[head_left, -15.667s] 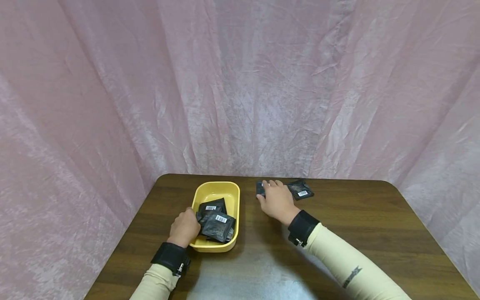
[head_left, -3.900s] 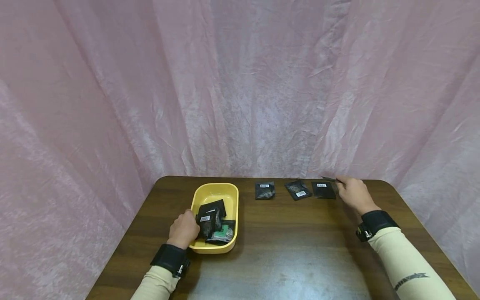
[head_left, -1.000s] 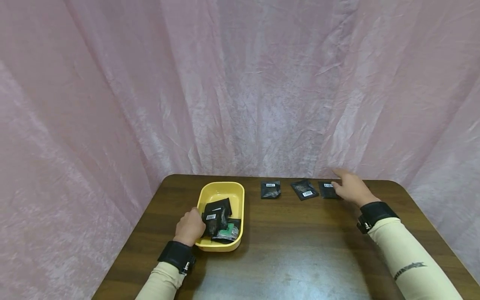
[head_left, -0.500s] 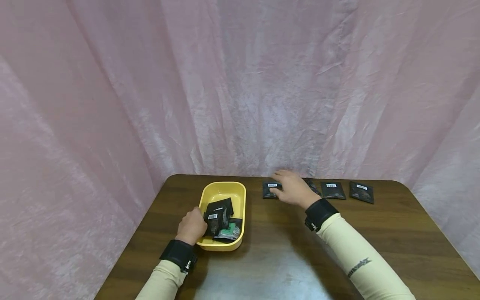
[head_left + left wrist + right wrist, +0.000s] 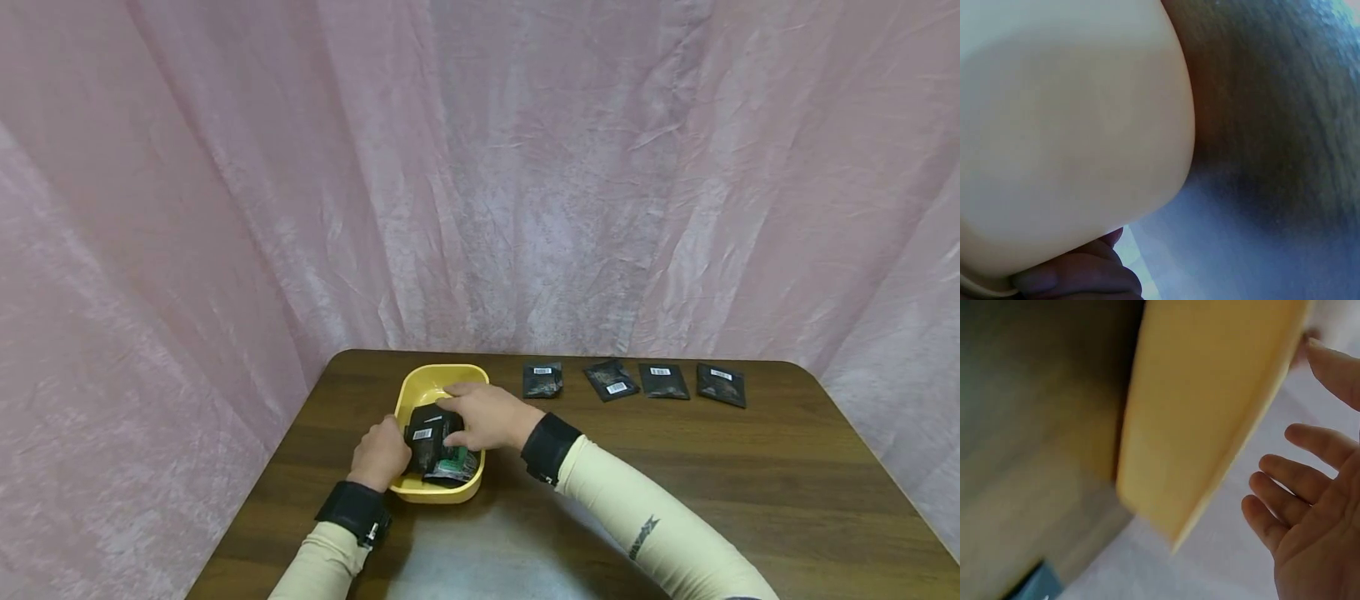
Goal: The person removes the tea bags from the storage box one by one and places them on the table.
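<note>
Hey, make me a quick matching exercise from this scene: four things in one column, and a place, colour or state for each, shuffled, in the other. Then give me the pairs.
Column one:
1. left hand
2. right hand
3. tub
4. curtain

Column two:
A. pink, behind the table
B. over packets
C. gripping a rim
D. yellow

Pairs: 1-C, 2-B, 3-D, 4-A

The tub (image 5: 437, 495) is yellow, the table (image 5: 787, 475) brown with wood grain. The 4 packets (image 5: 663, 383) in a row are black with white labels (image 5: 660, 372). The curtain (image 5: 525, 183) is pale pink, the sleeves (image 5: 663, 533) cream, the wristbands (image 5: 551, 447) black.
</note>
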`<state>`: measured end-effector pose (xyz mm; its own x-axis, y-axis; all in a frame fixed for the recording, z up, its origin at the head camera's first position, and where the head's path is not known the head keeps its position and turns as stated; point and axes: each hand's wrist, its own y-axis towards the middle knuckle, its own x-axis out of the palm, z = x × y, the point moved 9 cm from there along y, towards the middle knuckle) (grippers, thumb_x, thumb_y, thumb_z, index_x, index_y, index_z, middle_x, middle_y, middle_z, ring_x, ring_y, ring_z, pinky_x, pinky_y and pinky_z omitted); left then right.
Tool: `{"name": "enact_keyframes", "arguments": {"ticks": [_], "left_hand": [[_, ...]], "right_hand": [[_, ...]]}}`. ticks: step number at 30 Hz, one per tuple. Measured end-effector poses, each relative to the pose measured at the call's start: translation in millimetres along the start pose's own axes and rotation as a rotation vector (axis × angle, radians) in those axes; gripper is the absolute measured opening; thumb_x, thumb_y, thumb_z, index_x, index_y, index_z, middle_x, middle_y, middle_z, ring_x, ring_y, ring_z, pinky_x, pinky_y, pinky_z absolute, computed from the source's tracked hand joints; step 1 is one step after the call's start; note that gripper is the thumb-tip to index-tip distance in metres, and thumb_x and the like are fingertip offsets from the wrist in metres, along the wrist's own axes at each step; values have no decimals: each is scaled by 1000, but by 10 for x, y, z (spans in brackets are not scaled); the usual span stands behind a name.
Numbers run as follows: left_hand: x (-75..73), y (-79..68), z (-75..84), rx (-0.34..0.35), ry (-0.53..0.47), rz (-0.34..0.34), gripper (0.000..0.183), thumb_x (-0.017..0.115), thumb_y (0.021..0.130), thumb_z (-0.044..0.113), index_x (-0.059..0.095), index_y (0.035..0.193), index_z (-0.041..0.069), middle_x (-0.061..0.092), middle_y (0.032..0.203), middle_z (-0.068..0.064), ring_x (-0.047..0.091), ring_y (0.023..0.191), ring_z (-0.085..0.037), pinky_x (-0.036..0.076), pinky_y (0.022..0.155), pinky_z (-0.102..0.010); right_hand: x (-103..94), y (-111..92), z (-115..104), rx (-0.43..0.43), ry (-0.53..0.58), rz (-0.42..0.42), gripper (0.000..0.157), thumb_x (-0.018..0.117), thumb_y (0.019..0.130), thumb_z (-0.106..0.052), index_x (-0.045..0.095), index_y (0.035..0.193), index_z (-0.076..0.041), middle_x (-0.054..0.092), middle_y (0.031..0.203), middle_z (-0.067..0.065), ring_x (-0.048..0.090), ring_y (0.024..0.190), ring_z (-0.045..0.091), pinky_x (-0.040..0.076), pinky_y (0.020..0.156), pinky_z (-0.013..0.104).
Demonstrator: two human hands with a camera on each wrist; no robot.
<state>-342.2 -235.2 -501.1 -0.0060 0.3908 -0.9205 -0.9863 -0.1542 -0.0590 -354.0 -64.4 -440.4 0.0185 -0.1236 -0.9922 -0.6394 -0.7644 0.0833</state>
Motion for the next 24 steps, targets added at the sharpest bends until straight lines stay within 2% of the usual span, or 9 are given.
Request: {"name": "enact_keyframes", "arguments": {"ticks": [4,9,13,18,22,24], "left_hand": [[-19,6,6,9,1,13,28,67,90,9,63,114,-5,73,98,-22,72,84,-34,56,70,-52],[14,9,5,10,2,8,25,65,91,9,64,112,-5,73,97,-22,73,85,-37,57,70,-53],[2,-19,31,11,-1,31,20,65,91,11,64,106,-3,73,96,-24,75,87,-42,57,71,-57],[-34,-45,50,11,-9,41,18,65,91,11,64,103,-2,73,93,-23,74,84,-39,56,69,-56],[0,-15,7,-3,-16,30,17,66,90,10,63,102,-2,72,92,-22,73,82,-38,56,68,-55],[62,53,-57,2,-10,39,17,66,89,10,63,102,-1,72,91,-20,73,81,-38,55,67,-55]], "right_hand": [[188,105,-297,-67,-65,-46,72,71,96,-59,59,153,-17,56,162,9,51,153,23,38,127,37],[399,142,-494,-94,-142,-78,74,70,94,-64,60,152,-20,57,161,4,50,153,20,37,128,37],[494,137,-576,-100,-203,-92,69,71,95,-61,61,151,-22,60,158,0,55,149,16,39,127,38],[547,150,-621,-101,-233,-89,62,73,96,-55,63,148,-24,64,153,-5,57,146,11,40,126,39],[553,160,-665,-131,-268,-59,53,73,97,-50,67,142,-23,70,144,-7,62,139,9,45,122,39],[556,168,-683,-144,-276,-44,45,73,98,-48,70,137,-24,74,137,-9,66,134,7,47,119,38]]}}
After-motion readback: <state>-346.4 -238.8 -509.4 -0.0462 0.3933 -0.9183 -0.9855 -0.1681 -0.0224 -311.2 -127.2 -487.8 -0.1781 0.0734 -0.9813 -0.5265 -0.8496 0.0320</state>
